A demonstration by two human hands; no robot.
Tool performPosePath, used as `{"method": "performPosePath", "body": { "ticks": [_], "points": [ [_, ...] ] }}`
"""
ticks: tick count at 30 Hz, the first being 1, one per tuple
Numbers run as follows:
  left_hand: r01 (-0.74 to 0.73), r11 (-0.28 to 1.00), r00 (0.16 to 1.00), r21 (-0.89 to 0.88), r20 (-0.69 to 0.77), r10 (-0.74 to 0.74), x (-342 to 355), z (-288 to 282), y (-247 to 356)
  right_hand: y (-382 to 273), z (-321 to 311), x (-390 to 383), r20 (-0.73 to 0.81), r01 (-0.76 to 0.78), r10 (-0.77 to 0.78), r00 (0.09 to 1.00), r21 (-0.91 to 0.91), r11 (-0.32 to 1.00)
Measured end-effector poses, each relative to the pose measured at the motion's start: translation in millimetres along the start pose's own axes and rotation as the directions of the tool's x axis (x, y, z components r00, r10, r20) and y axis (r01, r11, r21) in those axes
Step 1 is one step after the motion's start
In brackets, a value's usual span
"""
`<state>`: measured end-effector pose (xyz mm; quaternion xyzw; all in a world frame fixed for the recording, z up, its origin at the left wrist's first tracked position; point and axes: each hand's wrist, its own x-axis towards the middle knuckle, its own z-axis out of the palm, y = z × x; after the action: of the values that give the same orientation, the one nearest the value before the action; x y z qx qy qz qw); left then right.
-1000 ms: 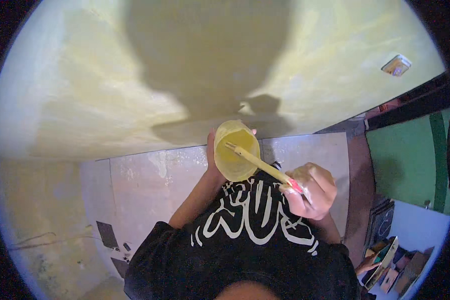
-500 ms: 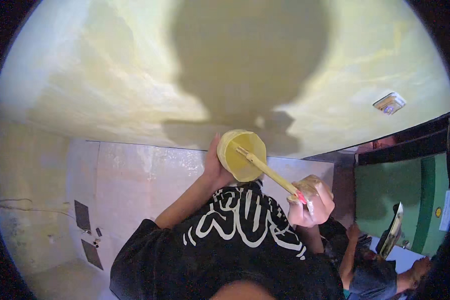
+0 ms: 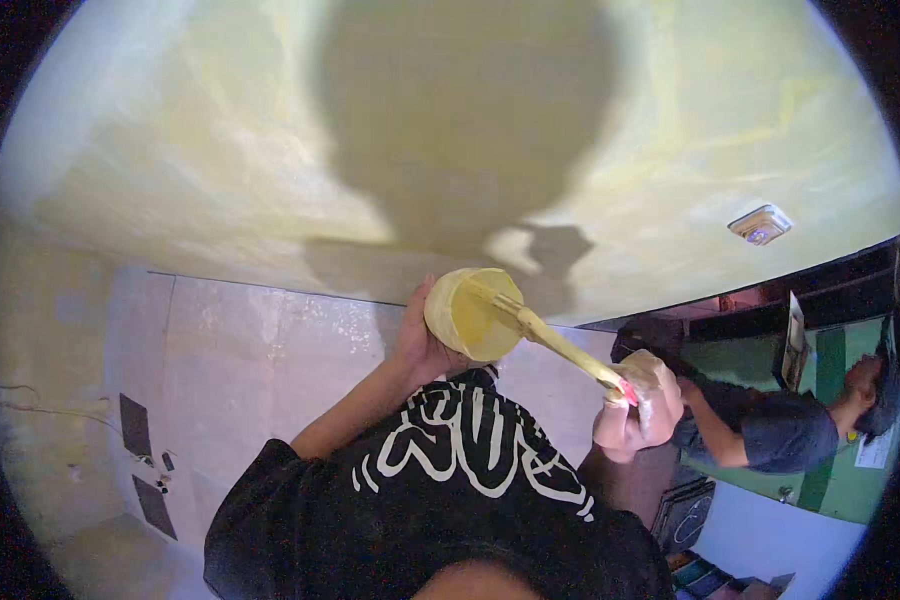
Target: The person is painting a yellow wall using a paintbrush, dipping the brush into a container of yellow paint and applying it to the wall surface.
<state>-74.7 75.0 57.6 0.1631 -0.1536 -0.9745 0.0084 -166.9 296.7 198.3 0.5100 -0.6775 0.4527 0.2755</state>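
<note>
My left hand [image 3: 420, 340] is closed round the side of a round cup [image 3: 444, 318] smeared with pale yellow paint, held tilted so its mouth shows. Yellow paint coats its inside. My right hand [image 3: 642, 405], with paint on its skin, grips a long paintbrush [image 3: 575, 352] near the red-marked end of its handle. The brush's other end reaches over the rim into the cup; its bristles are hard to make out against the yellow. Just beyond the cup rises a wall [image 3: 210, 170] with patchy pale yellow paint, my shadow falling across it.
A small switch box [image 3: 760, 225] is set in the wall at right. Another person in a dark shirt [image 3: 790, 430] is at the far right, by a green wall. Two dark rectangular panels [image 3: 153, 508] and cables lie at lower left on the pale floor [image 3: 260, 380].
My right hand and the brush handle have shifted right, while the cup has moved slightly left. The other person at the right has moved farther up in view.
</note>
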Motion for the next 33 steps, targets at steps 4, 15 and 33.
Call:
{"method": "performPosePath", "body": {
  "ticks": [4, 15, 33],
  "points": [
    [0.120, 0.987, 0.976, -0.107, 0.193, -0.098, -7.0, -14.4, 6.1, -7.0, 14.4, -16.8, -0.135, -0.115, 0.117, 0.984, 0.019, 0.993],
    [0.110, 0.989, 0.994, -0.104, 0.013, -0.109, 5.2, -38.9, -2.0, -12.7, 39.5, -32.3, -0.231, -0.112, 0.129, 0.964, 0.089, 0.990],
    [0.256, 0.965, 0.952, -0.057, 0.190, -0.241, 42.0, -64.2, -10.5, -5.1, 38.2, -46.2, -0.196, -0.179, 0.142, 0.970, -0.189, 0.966]
  ]
}}
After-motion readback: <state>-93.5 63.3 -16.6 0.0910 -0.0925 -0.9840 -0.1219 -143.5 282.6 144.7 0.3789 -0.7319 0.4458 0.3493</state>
